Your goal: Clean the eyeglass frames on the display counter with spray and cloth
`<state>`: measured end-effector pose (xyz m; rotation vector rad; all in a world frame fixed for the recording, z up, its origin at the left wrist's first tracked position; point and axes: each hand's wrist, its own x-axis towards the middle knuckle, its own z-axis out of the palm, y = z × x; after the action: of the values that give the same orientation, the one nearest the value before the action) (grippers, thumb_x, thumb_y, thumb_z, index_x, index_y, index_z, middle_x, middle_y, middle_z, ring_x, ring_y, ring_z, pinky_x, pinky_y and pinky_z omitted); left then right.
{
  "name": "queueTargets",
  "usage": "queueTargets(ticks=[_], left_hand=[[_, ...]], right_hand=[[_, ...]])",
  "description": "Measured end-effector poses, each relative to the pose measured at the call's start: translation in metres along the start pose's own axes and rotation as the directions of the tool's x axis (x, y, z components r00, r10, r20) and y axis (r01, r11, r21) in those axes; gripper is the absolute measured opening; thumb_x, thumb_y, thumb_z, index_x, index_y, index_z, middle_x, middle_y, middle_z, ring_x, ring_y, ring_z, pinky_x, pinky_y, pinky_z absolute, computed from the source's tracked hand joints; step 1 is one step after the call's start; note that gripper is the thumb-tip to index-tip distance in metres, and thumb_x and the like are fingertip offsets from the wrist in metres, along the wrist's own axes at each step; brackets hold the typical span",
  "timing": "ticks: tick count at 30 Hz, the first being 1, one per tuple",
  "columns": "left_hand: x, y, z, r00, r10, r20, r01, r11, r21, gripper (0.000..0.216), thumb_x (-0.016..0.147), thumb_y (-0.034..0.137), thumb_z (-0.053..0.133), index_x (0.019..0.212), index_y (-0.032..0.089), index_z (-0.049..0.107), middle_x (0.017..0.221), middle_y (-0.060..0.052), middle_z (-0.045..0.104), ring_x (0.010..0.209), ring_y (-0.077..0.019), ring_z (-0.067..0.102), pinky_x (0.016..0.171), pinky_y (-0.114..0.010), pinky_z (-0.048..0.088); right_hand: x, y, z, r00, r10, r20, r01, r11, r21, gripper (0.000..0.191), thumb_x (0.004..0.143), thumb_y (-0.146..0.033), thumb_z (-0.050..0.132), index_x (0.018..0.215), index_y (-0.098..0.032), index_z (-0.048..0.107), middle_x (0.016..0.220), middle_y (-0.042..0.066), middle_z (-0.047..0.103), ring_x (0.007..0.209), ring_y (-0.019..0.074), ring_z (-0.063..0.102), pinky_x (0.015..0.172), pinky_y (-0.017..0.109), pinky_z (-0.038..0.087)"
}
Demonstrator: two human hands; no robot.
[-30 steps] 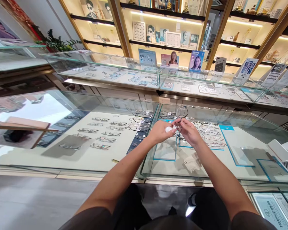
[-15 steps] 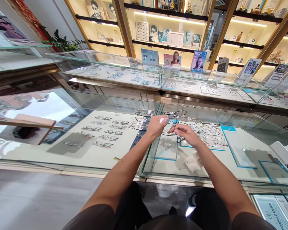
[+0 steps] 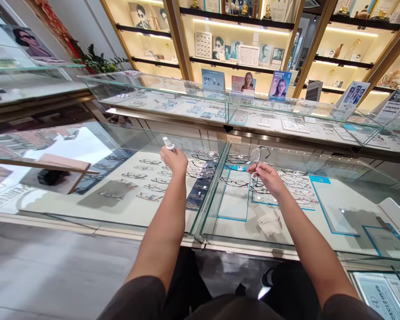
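My left hand (image 3: 175,159) is wrapped round a small white spray bottle (image 3: 168,143), its top sticking up above the fist. It hangs over the left part of the glass display case. On the right, my right hand (image 3: 266,175) pinches a pair of eyeglasses (image 3: 256,155) between thumb and fingers. The glasses are tilted upright, with one lens and a dark temple showing above the fingers. Beneath that hand lie rows of eyeglass frames (image 3: 296,186) inside the case. A crumpled pale cloth (image 3: 269,223) rests on the glass, nearer to me than the right hand.
More eyeglass frames (image 3: 151,186) lie in the left case. Where the two cases meet, a glass edge (image 3: 206,200) runs away from me. A second glass counter (image 3: 186,95) with standing cards (image 3: 280,84) is behind. An open white box (image 3: 393,211) sits at far right.
My left hand has moved left with the spray bottle, away from my right hand. The eyeglasses in my right hand have been raised and turned more upright.
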<state>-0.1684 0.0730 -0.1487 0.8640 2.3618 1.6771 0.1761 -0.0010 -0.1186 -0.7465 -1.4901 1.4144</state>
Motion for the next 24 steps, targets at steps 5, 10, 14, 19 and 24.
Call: queueTargets(ticks=[5,10,14,19,24], left_hand=[[0.003,-0.013,0.001,0.992,-0.114,0.053,0.11,0.992,0.065,0.031,0.087,0.004,0.053,0.113,0.02,0.051,0.126,-0.016,0.063,0.134,-0.0355,0.059,0.118,-0.053,0.044],[0.0,-0.015,0.002,0.982,-0.181,0.055,0.177,0.981,0.075,0.041,0.084,0.005,0.054,0.12,0.023,0.05,0.128,-0.016,0.065,0.136,-0.0373,0.059,0.118,-0.061,0.043],[-0.002,-0.014,0.003,0.977,-0.203,0.065,0.199,0.978,0.055,0.048,0.078,0.002,0.058,0.12,0.023,0.049,0.131,-0.017,0.065,0.137,-0.0384,0.058,0.12,-0.066,0.037],[-0.008,0.005,-0.008,0.98,-0.189,-0.058,0.19,0.982,0.011,0.075,0.071,0.005,0.067,0.139,0.019,0.038,0.169,-0.028,0.021,0.157,-0.0433,0.029,0.125,-0.064,0.026],[-0.037,0.041,-0.032,0.912,0.273,-0.307,-0.316,0.943,-0.102,0.059,0.079,0.012,0.059,0.134,0.019,0.041,0.155,-0.022,0.035,0.151,-0.0357,0.035,0.123,-0.057,0.031]], right_hand=[[0.003,0.001,-0.004,1.0,-0.004,-0.02,0.004,1.0,-0.008,0.038,0.08,-0.063,0.079,0.088,-0.026,0.079,0.101,0.006,0.078,0.095,0.0214,0.063,0.083,0.035,0.045],[0.003,0.001,-0.005,1.0,-0.004,-0.024,0.004,1.0,-0.016,0.039,0.081,-0.064,0.077,0.087,-0.025,0.077,0.102,0.006,0.077,0.096,0.0212,0.063,0.084,0.035,0.045],[0.004,0.001,-0.005,1.0,0.0,-0.03,0.0,1.0,-0.006,0.041,0.078,-0.065,0.078,0.086,-0.025,0.076,0.101,0.006,0.077,0.096,0.0215,0.063,0.083,0.034,0.045],[0.004,-0.006,-0.011,0.998,-0.02,-0.063,0.019,1.0,-0.01,0.039,0.078,-0.063,0.079,0.086,-0.025,0.075,0.098,0.005,0.076,0.096,0.0218,0.063,0.086,0.036,0.047],[0.002,-0.02,-0.028,0.978,-0.072,-0.198,0.079,0.997,0.026,0.037,0.077,-0.061,0.081,0.088,-0.027,0.074,0.1,0.005,0.077,0.098,0.0223,0.064,0.085,0.036,0.048]])
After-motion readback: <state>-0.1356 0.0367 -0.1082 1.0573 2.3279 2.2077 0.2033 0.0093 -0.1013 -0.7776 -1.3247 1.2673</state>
